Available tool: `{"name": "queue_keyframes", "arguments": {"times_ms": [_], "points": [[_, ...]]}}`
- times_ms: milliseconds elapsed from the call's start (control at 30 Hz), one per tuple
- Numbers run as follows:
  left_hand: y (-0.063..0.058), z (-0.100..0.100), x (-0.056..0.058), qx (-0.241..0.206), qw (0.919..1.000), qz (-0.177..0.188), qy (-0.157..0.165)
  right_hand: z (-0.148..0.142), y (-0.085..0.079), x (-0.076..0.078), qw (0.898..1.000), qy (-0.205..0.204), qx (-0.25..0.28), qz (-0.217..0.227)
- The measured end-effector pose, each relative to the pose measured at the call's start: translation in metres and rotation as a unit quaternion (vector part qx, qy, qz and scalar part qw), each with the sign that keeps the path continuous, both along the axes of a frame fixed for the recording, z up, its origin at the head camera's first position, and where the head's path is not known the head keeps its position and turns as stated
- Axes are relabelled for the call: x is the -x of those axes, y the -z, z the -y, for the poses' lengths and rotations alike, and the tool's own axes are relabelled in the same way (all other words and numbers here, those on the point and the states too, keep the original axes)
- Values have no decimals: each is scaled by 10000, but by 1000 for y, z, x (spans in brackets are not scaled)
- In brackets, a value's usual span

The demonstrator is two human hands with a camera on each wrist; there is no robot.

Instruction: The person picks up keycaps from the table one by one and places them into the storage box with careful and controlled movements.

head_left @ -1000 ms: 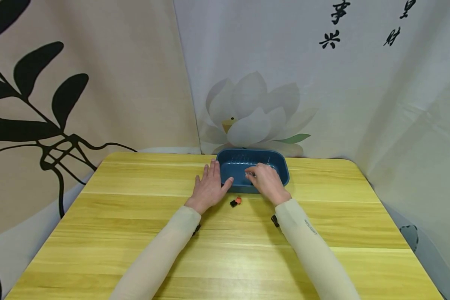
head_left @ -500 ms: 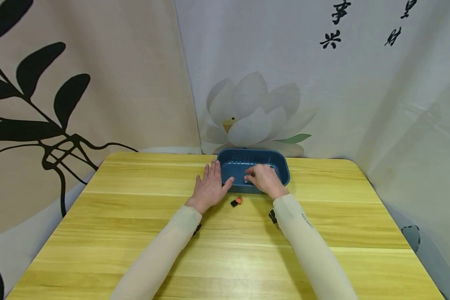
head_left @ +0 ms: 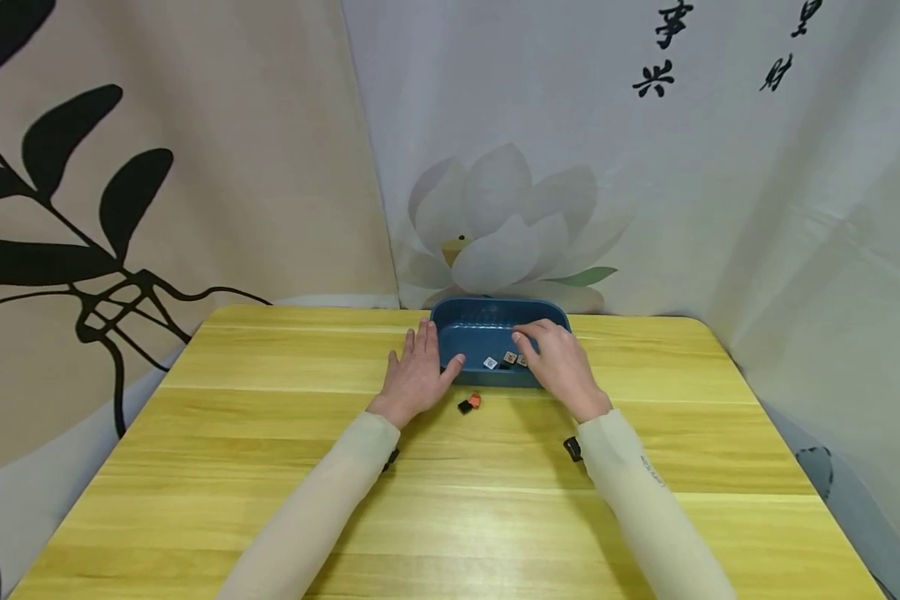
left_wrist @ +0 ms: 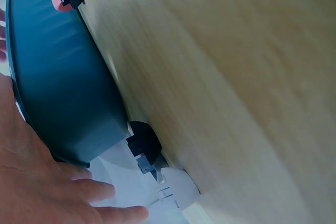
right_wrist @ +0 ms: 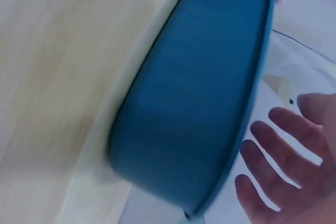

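"While the left hand (head_left: 416, 375) lies straight-fingered along the left end of the blue rectangular tray (head_left: 495, 380), where are the small square tiles (head_left: 510, 357)?"

"Inside the tray, by its near wall, just left of the right hand (head_left: 558, 362), which is nearer to most of them. The tray's long axis runs left to right."

"Is either of the hands holding anything?"

"Nothing shows in them; the right's fingers are relaxed and spread."
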State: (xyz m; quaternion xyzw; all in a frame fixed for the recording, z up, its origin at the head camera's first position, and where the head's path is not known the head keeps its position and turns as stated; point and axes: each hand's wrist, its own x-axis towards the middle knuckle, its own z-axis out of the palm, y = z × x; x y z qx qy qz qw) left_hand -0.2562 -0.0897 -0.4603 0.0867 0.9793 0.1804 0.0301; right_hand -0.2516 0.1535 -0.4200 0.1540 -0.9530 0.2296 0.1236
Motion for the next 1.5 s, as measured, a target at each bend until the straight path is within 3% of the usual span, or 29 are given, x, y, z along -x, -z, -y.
{"name": "queue_keyframes", "arguments": {"times_ms": [200,433,933,1100,1267,1500], "points": [[0,4,0,31,10000,13,-1,-21,-1,-12,9981,70,-253,-551],[0,5,0,-48,10000,11,-24,-39,6,-19,9977,144,-408,-524],[1,5,0,-5,10000,-11,-49,-52,24,-17,9891,230,-1136,911],[-1,6,-1,66,10000,-2,-13,-53,26,-18,9863,177,-1145,1171],[-5,11,0,-162,9999,26,46,-54,26,-19,9846,217,-1138,1312],[-13,30,1,-511,9981,-275,202,-56,25,-21,9839,261,-1152,1343]]}}
